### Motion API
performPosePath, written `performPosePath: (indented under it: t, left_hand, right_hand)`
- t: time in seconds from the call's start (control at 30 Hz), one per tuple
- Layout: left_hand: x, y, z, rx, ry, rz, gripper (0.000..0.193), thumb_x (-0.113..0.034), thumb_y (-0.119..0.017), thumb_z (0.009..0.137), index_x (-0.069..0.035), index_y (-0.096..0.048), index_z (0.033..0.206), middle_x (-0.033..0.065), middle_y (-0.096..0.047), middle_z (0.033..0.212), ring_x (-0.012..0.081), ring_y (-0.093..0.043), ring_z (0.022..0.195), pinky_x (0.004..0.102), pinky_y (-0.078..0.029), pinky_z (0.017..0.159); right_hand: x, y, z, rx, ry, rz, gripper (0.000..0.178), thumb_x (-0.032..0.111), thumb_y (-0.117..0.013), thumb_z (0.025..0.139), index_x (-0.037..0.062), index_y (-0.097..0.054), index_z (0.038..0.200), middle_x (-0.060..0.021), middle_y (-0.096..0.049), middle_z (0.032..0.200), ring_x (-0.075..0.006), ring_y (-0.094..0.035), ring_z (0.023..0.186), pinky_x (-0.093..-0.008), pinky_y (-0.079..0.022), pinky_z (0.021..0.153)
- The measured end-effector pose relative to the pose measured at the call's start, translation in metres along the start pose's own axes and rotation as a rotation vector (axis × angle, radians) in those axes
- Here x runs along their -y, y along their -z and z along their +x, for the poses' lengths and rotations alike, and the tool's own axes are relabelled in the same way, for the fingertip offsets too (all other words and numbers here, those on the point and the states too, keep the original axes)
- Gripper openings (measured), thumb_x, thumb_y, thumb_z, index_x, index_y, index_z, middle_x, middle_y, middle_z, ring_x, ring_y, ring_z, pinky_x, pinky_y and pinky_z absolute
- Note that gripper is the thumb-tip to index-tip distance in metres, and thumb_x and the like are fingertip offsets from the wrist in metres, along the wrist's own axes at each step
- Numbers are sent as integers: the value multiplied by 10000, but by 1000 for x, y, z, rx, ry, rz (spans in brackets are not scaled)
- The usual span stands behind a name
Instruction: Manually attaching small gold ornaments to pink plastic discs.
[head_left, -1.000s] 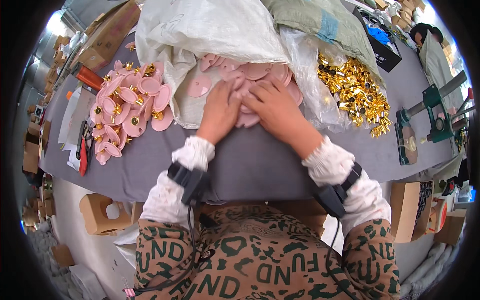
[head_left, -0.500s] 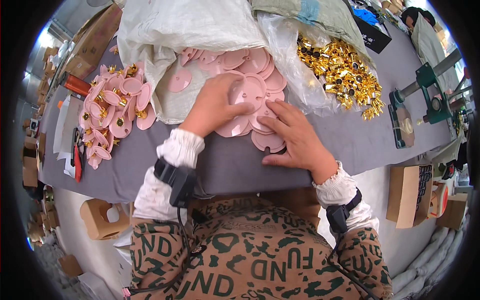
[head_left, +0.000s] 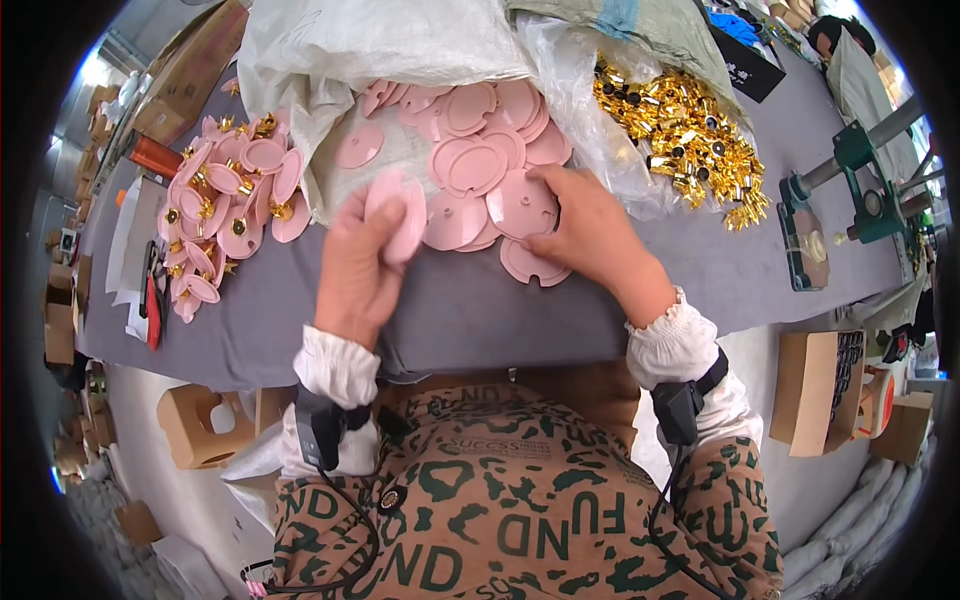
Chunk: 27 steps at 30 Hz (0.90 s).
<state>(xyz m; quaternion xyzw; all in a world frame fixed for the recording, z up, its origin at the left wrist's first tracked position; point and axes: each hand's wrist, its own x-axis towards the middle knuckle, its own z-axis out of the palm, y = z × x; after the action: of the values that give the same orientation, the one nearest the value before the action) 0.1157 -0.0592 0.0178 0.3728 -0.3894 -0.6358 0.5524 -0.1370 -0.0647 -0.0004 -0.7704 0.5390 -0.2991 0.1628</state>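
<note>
My left hand [head_left: 362,255] is closed round a pink plastic lid [head_left: 404,215], tilted up over the grey cloth and slightly blurred. At the pile's near right, my right hand [head_left: 585,222] has thumb and fingers pinched on the edge of another round pink lid [head_left: 520,205], which has a small notch. More pink lids [head_left: 472,165] spill in a loose heap from a white woven sack [head_left: 385,45]. One notched lid [head_left: 533,264] lies just below my right hand.
Lids with gold knobs [head_left: 235,190] are heaped at left, beside red-handled scissors [head_left: 153,310]. Gold knobs [head_left: 695,140] spill from a clear plastic bag at right. A green hand press [head_left: 808,235] stands on the right table edge. Cardboard boxes [head_left: 815,395] sit below.
My left hand has moved left and toward me, off the pile, with a lid in it. My right hand has shifted slightly up and now grips a lid's edge.
</note>
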Motion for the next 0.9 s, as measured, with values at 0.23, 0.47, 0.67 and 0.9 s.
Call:
performPosePath:
  t: [0.23,0.47,0.67,0.9]
  left_hand:
    - [33,12,-49,-5,194,-432,359,-142,-661,896,-48,-513,1209,123,-601,1181,271,-617,1075,392,-545,907]
    - [41,19,-60,-102,209,-435,326,-95,-591,923,-11,-486,1220,186,-536,1310,377,-553,1192,484,-502,977]
    - [31,17,-60,-65,219,-519,383,-76,-574,881,2,-464,1240,202,-492,1356,399,-502,1242,536,-453,1017]
    - [37,10,-59,2,277,-617,396,-341,-427,1017,-59,-427,1295,143,-536,1263,287,-555,1162,542,-476,963]
  right_hand:
    - [3,1,2,-15,100,-245,618,257,-773,632,15,-604,1175,-154,-659,1075,-331,-590,997,-396,-492,882]
    - [18,-10,7,-41,-1,-349,643,330,-804,627,7,-605,1146,-157,-664,1012,-337,-603,956,-411,-502,823]
    - [31,4,3,-34,-121,-205,663,323,-830,624,33,-596,1173,-154,-660,1025,-337,-613,977,-401,-506,833]
    - [96,-30,-13,15,395,40,708,216,-864,588,40,-585,1214,-137,-622,1185,-337,-568,1114,-419,-459,956]
